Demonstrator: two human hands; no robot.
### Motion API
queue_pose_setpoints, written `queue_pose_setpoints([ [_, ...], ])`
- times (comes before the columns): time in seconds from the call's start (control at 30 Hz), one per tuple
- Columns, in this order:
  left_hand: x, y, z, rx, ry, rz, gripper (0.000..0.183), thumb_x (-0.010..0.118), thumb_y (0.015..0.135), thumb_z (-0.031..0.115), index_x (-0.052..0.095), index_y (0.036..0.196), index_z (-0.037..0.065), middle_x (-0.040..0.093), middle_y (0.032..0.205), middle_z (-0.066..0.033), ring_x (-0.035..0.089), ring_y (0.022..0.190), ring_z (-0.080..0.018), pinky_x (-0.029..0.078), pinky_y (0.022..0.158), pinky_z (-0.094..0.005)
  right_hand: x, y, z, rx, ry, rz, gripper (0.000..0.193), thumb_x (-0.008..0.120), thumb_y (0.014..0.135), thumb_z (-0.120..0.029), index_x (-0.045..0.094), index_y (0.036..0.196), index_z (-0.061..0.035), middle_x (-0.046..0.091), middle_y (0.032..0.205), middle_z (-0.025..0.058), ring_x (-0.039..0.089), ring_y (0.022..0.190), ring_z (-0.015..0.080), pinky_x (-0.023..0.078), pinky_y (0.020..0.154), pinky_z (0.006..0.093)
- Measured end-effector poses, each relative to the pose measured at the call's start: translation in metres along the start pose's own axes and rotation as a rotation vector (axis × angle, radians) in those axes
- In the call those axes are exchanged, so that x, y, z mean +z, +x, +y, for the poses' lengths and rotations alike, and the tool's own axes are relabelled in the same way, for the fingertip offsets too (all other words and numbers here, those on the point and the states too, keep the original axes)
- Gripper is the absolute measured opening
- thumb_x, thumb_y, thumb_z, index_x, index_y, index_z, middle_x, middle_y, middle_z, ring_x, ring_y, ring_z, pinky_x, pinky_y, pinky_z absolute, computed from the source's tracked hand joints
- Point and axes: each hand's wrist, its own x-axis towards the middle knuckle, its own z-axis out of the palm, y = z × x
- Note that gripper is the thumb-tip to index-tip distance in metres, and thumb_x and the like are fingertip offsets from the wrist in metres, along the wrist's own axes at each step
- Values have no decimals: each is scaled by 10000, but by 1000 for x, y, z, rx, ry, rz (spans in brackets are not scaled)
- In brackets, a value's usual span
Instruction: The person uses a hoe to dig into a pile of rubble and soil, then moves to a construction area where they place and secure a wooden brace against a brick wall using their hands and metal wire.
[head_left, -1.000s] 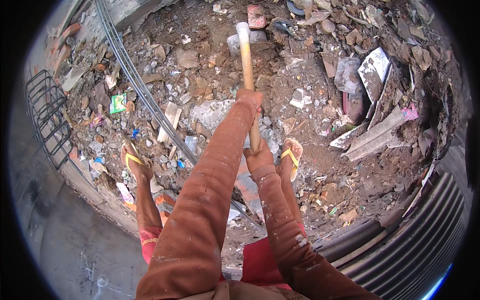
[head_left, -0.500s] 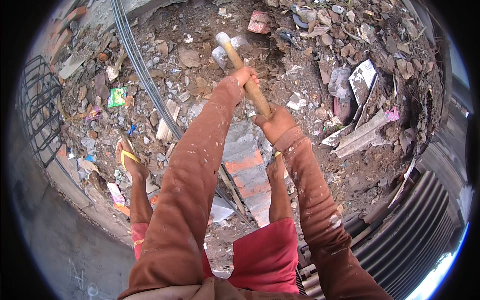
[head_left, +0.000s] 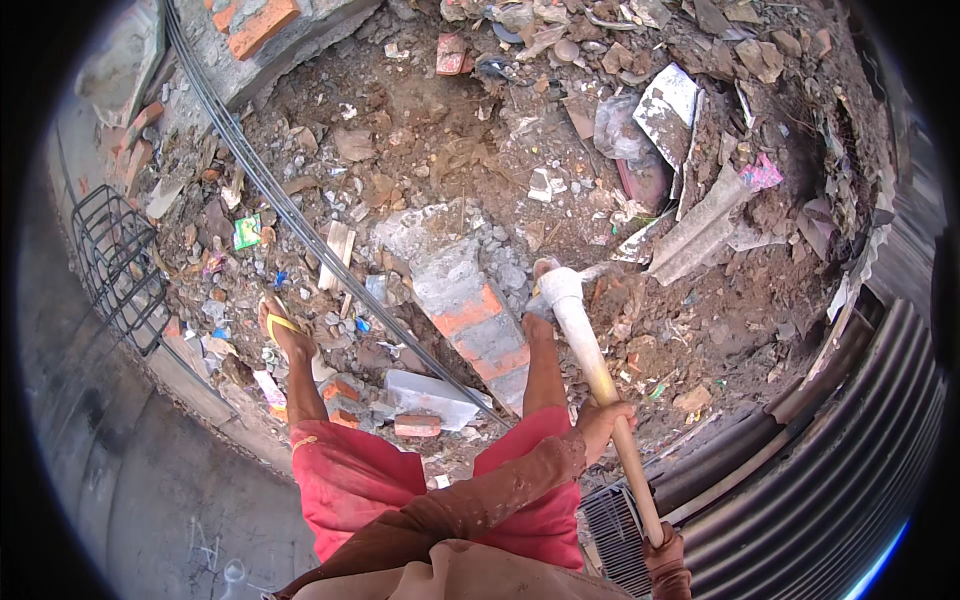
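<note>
Tool: a long-handled sledgehammer [head_left: 590,360] with a pale wooden shaft, its dusty head [head_left: 556,285] down low by the rubble, just beside the person's right foot.
Left hand: the left hand [head_left: 603,420] was closed around the middle of the shaft, fingers wrapped over the wood.
Right hand: the right hand [head_left: 663,550] was clenched on the butt end of the shaft, near the lower edge of the view.
Work piece: a fallen slab of brick masonry [head_left: 465,300], grey mortar over orange brick, lay between the two feet; the hammer head sat just to its right, and whether the two touched could not be told.
How the tool would handle: head-heavy and stiff, judging from the thick head and long shaft; the dusty wood looked likely to slip in a loose hold.
Where to hold: one hand at the butt, the other further up the shaft, seemed the sound grip, well spaced for control.
Masonry: it looked heavy, hard and brittle, apt to shed sharp chips.
Footing: yellow sandals [head_left: 278,325] on loose broken brick, so toes were exposed close to the head.
Surroundings: steel reinforcing bars [head_left: 270,195] ran diagonally across the rubble; a rebar cage [head_left: 115,265] stood at the left; corrugated sheet [head_left: 850,470] curved at the right.
</note>
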Motion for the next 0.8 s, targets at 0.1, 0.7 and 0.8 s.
queue_pose_setpoints([
  [0.1, 7, -15, -83, -186, 72, 17, 212, 638, 712, 46, 475, 848, 40, 524, 687, -59, 559, 597, -173, 492, 589, -321, 8, -79, 79, 130, -99, 5, 303, 631, 728, -155, 530, 995, -51, 605, 808, 156, 595, 762, 234, 489, 654, 326],
  [0.7, -145, 207, 467, 855, 1056, 942, 338, 582, 747, 94, 399, 1013, -3, 585, 745, -181, 618, 559, -287, 508, 459, -367, 277, 408, -513, -643, 466, 13, 445, 437, 873, -434, 539, 903, -1, 572, 815, 254, 530, 818, 447, 417, 713, 454],
  [0.8, -167, 231, 406, 870, 1303, 1075, 393, 588, 728, 124, 416, 1047, -26, 600, 808, -228, 633, 625, -337, 517, 522, -380, 321, 408, -466, -471, 604, -72, 449, 414, 880, -440, 532, 906, -8, 572, 860, 259, 524, 854, 443, 416, 732, 449],
])
